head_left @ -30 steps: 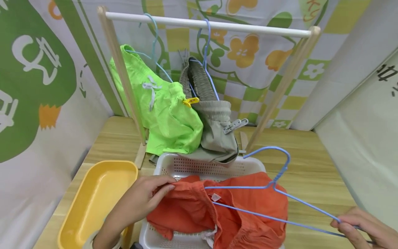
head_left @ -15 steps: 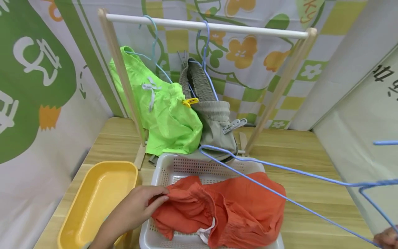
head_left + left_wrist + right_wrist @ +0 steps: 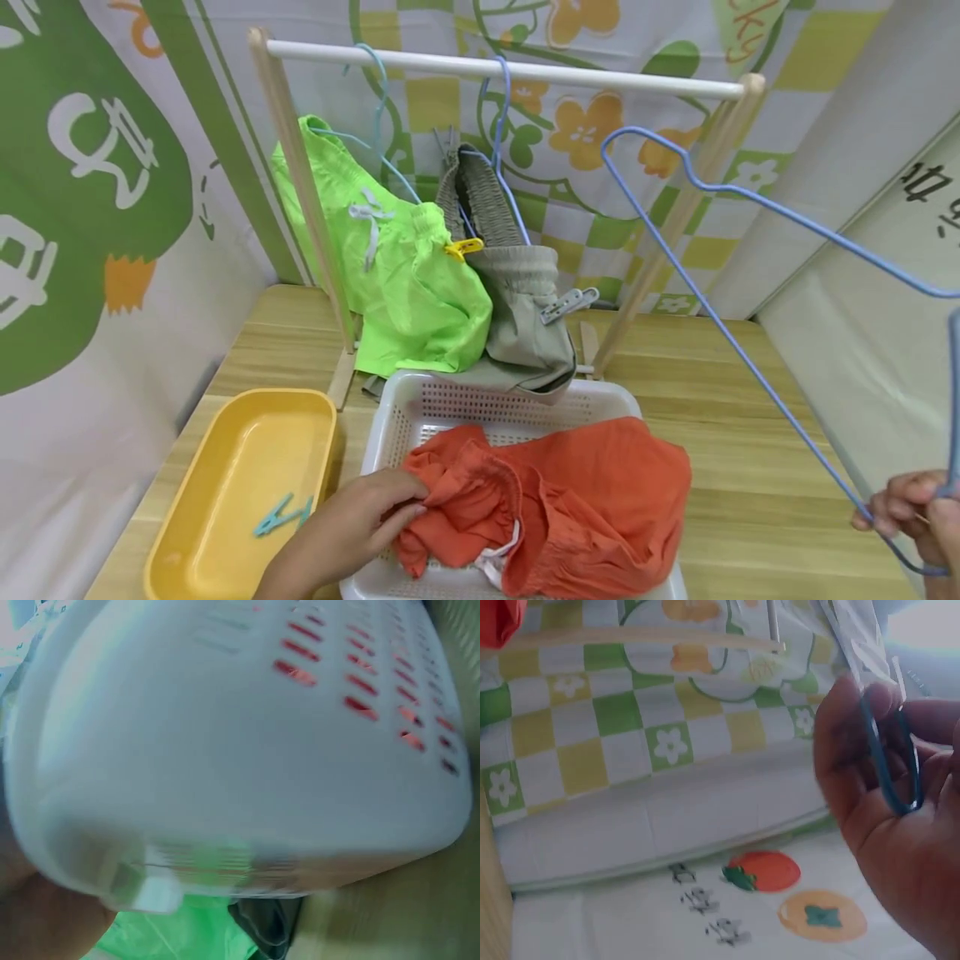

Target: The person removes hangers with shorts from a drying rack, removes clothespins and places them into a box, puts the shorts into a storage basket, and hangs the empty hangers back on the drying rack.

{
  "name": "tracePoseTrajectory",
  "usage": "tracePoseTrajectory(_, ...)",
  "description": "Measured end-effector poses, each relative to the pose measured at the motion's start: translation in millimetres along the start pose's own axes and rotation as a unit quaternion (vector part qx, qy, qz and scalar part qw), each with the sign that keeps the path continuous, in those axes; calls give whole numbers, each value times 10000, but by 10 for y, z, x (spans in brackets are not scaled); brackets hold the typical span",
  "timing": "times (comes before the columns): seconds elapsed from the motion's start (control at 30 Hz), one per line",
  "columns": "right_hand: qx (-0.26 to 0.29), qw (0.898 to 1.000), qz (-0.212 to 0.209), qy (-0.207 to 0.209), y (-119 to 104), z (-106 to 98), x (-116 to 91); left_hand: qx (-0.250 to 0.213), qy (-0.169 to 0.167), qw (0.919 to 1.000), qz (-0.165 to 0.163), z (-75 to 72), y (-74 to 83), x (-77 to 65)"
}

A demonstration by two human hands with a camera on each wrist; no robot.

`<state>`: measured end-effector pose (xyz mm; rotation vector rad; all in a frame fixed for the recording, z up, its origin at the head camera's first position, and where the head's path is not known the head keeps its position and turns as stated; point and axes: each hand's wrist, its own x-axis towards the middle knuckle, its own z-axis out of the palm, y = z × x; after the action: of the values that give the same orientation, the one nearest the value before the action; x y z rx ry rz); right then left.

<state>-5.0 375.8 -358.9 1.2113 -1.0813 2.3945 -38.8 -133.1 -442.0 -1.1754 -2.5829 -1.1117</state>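
Left hand [image 3: 375,510], bare, back uppermost; fingers bent forward in a grip, thumb set apart beneath the index finger, remaining fingertips hidden. Left forearm [image 3: 296,571], bare, entering at the head view's lower edge, slanting up and rightward. Right hand [image 3: 917,518], bare, cut by the right edge, fingers curled in a grip; palm visible in the right wrist view.

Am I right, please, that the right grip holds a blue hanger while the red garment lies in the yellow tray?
Not quite: the head view shows the red garment in the white basket; the right grip does hold a blue hanger.
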Motion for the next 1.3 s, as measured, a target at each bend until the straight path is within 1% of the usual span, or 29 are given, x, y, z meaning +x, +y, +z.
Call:
tracePoseTrajectory(0.03, -497, 9979, 44, 419, -6, 20, -5, 54, 37, 10000, 25, 18, -2, -1)
tracePoseTrajectory(0.07, -866, 9944, 4, 609, 37, 71, 48, 113, 76, 9999, 48, 33, -4, -1)
tracePoseTrajectory(0.1, -1427, 9851, 55, 954, 67, 126, 75, 176, 114, 9997, 81, 47, -9, 0)
tracePoseTrajectory(0.13, -1893, 9755, 82, 1120, 110, 168, 133, 240, 150, 9995, 110, 59, -12, 1)
tracePoseTrajectory(0.17, -2294, 9655, 168, 1223, 145, 206, 186, 299, 169, 9993, 146, 71, -17, 4)
tracePoseTrajectory(0.23, -3078, 9406, 386, 1377, 196, 250, 261, 404, 207, 9987, 232, 96, -26, 11)
tracePoseTrajectory(0.3, -3590, 9200, 482, 1499, 247, 266, 337, 507, 273, 9977, 351, 121, -37, 17)
tracePoseTrajectory(0.37, -3898, 9071, 475, 1514, 300, 266, 426, 640, 416, 9962, 422, 141, -45, 17)
tracePoseTrajectory(0.43, -4156, 8962, 423, 1492, 360, 261, 526, 795, 651, 9939, 403, 155, -51, 9)
tracePoseTrajectory(0.47, -4367, 8873, 419, 1423, 387, 259, 576, 847, 785, 9926, 363, 161, -52, 1)
tracePoseTrajectory(0.5, -4583, 8768, 450, 1385, 411, 262, 625, 897, 920, 9913, 294, 166, -52, -7)
tracePoseTrajectory(0.53, -4882, 8607, 517, 1347, 433, 266, 672, 902, 1039, 9903, 184, 170, -48, -16)
tracePoseTrajectory(0.57, -5068, 8498, 576, 1331, 454, 267, 712, 887, 1140, 9895, 67, 175, -44, -27)
tracePoseTrajectory(0.6, -5286, 8361, 651, 1315, 471, 269, 746, 834, 1213, 9891, -85, 178, -38, -37)
tracePoseTrajectory(0.63, -5419, 8265, 744, 1334, 488, 271, 776, 748, 1286, 9886, -219, 181, -33, -46)
tracePoseTrajectory(0.7, -5480, 8199, 886, 1401, 522, 268, 821, 576, 1354, 9876, -553, 182, -21, -67)
tracePoseTrajectory(0.73, -5555, 8130, 964, 1457, 536, 268, 836, 487, 1383, 9868, -694, 180, -13, -77)
tracePoseTrajectory(0.77, -5533, 8130, 1003, 1510, 548, 266, 846, 393, 1402, 9860, -811, 177, -8, -86)
tracePoseTrajectory(0.8, -5605, 8067, 1052, 1547, 560, 265, 855, 319, 1421, 9853, -896, 173, -5, -94)
tracePoseTrajectory(0.83, -5668, 8015, 1091, 1565, 571, 264, 864, 245, 1437, 9848, -945, 168, -4, -101)
tracePoseTrajectory(0.87, -5783, 7928, 1126, 1561, 579, 266, 874, 180, 1446, 9845, -975, 163, -3, -108)
tracePoseTrajectory(0.93, -6021, 7738, 1201, 1558, 588, 277, 892, 106, 1477, 9845, -938, 151, -6, -115)
tracePoseTrajectory(0.97, -6095, 7677, 1225, 1556, 592, 284, 905, 85, 1477, 9848, -913, 146, -10, -117)
tracePoseTrajectory(1.0, -6206, 7590, 1246, 1525, 596, 291, 921, 92, 1494, 9849, -869, 140, -16, -119)
tracePoseTrajectory(1.03, -6269, 7542, 1258, 1495, 600, 298, 939, 105, 1514, 9850, -820, 134, -22, -118)
tracePoseTrajectory(1.17, -6424, 7451, 1266, 1268, 631, 305, 1003, 90, 1578, 9850, -693, 105, -46, -114)
tracePoseTrajectory(1.2, -6443, 7444, 1273, 1206, 640, 302, 1009, 61, 1596, 9849, -673, 96, -49, -114)
tracePoseTrajectory(1.27, -6409, 7475, 1311, 1155, 659, 300, 1006, -80, 1601, 9845, -710, 71, -49, -117)
tracePoseTrajectory(1.3, -6413, 7464, 1344, 1170, 667, 301, 996, -160, 1602, 9842, -735, 53, -48, -119)
